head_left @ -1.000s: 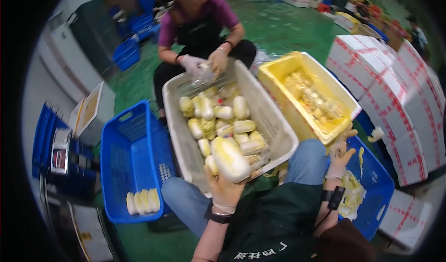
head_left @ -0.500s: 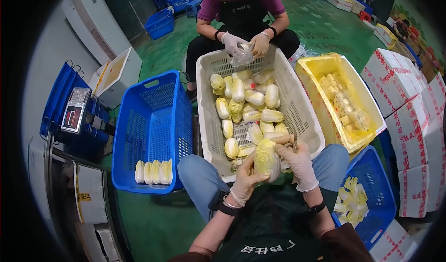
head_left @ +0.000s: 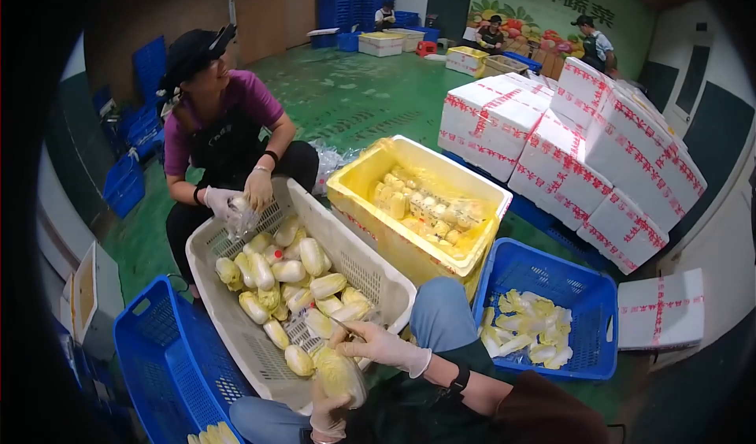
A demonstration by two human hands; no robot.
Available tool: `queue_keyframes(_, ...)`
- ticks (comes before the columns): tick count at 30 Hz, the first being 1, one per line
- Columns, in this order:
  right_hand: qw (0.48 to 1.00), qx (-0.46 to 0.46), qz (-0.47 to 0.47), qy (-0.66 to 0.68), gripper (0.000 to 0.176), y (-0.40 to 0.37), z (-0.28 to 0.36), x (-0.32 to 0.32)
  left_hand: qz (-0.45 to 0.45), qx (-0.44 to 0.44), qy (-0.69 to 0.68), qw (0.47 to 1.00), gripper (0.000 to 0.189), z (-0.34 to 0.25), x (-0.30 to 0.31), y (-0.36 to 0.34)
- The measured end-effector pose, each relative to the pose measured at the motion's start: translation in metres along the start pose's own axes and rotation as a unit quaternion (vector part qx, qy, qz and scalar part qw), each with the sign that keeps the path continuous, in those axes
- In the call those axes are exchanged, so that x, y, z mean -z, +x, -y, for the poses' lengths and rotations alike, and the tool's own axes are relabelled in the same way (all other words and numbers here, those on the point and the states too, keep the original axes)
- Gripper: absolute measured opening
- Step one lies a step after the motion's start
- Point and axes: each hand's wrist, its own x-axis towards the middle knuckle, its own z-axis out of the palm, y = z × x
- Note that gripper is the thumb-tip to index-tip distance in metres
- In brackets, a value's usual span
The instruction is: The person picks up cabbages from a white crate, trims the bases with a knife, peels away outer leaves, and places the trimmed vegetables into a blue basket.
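Note:
My left hand (head_left: 327, 414), in a pale glove, grips a yellow-white cabbage (head_left: 339, 373) from below at the near end of the white crate (head_left: 370, 264). Just above it, my gloved right hand (head_left: 386, 349) has its fingers curled round a thin blade-like tool (head_left: 345, 328), mostly hidden by the fingers. Several small cabbages (head_left: 288, 271) lie heaped in the crate. Across it, a co-worker (head_left: 228, 129) holds something in clear plastic (head_left: 242, 217) and looks to one side.
A blue crate (head_left: 161, 330) at the lower left holds cabbages. A yellow-lined foam box (head_left: 358, 178) holds wrapped produce. The right blue crate (head_left: 587, 286) contains loose leaves. White boxes (head_left: 551, 160) are stacked behind. Other people are in the background.
The view has swung to the right, bringing the box stack and back wall into sight. My right hand has moved off the cabbage's upper side; my left hand still holds it.

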Motion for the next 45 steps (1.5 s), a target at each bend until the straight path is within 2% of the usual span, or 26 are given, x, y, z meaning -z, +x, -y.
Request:
queue_keyframes(2, 1.0, 0.005, -0.002, 0.024, 0.024, -0.001, -0.002, -0.001, 0.004, -0.004, 0.007, 1.0, 0.073, -0.003, -0.005, -0.001)
queue_keyframes(7, 0.99, 0.035, -0.016, -0.138, 0.023, -0.002, -0.01, 0.0, 0.003, 0.007, 0.019, 1.0, 0.076, 0.001, 0.004, 0.0)
queue_keyframes(11, 0.991, 0.039, -0.034, -0.126, 0.026, -0.011, 0.01, -0.007, 0.017, 0.009, 0.047, 0.999, 0.076, -0.004, 0.0, 0.002)
queue_keyframes(14, 0.989, 0.038, -0.028, -0.139, 0.027, -0.014, 0.016, -0.006, -0.009, -0.008, 0.034, 0.999, 0.075, -0.006, -0.007, 0.001)
queue_keyframes(16, 0.996, -0.018, 0.022, -0.083, 0.03, -0.011, 0.012, -0.001, 0.008, -0.002, 0.052, 0.999, 0.073, -0.001, 0.004, 0.002)
queue_keyframes(20, 0.998, -0.029, 0.046, -0.041, 0.027, -0.016, 0.007, 0.004, 0.036, 0.003, 0.049, 0.998, 0.071, 0.004, 0.019, 0.002)
queue_keyframes(29, 0.995, 0.033, -0.022, -0.087, 0.019, -0.026, -0.005, -0.001, 0.036, 0.016, 0.023, 0.999, 0.069, 0.002, 0.011, 0.001)
queue_keyframes(31, 0.984, 0.091, -0.07, -0.135, 0.021, -0.028, -0.003, -0.004, 0.031, 0.033, 0.081, 0.996, 0.072, 0.001, 0.02, 0.0)
queue_keyframes(32, 0.984, 0.09, -0.071, -0.135, 0.021, -0.03, 0.0, -0.005, 0.032, 0.033, 0.08, 0.996, 0.072, -0.002, 0.012, -0.001)
queue_keyframes(35, 0.978, 0.075, -0.094, -0.169, 0.021, -0.032, 0.005, -0.009, 0.022, 0.031, 0.095, 0.995, 0.075, -0.016, -0.005, -0.004)
queue_keyframes(38, 0.98, 0.066, -0.063, -0.175, 0.023, -0.031, 0.0, -0.005, 0.042, 0.04, 0.113, 0.992, 0.078, -0.02, 0.0, -0.004)
queue_keyframes(40, 0.995, -0.029, -0.027, -0.093, 0.029, -0.03, -0.008, 0.0, 0.026, 0.041, 0.139, 0.989, 0.079, -0.016, 0.013, -0.004)
queue_keyframes(41, 0.995, -0.029, -0.027, -0.093, 0.029, -0.03, -0.011, 0.0, 0.025, 0.041, 0.139, 0.989, 0.079, -0.014, 0.017, -0.003)
queue_keyframes(44, 0.988, 0.021, -0.039, -0.149, 0.03, -0.03, -0.017, -0.004, 0.023, 0.059, 0.128, 0.99, 0.08, -0.011, 0.02, -0.002)
queue_keyframes(45, 0.966, 0.076, -0.118, -0.218, 0.031, -0.031, -0.019, -0.007, 0.03, 0.053, 0.123, 0.99, 0.081, -0.011, 0.018, -0.001)
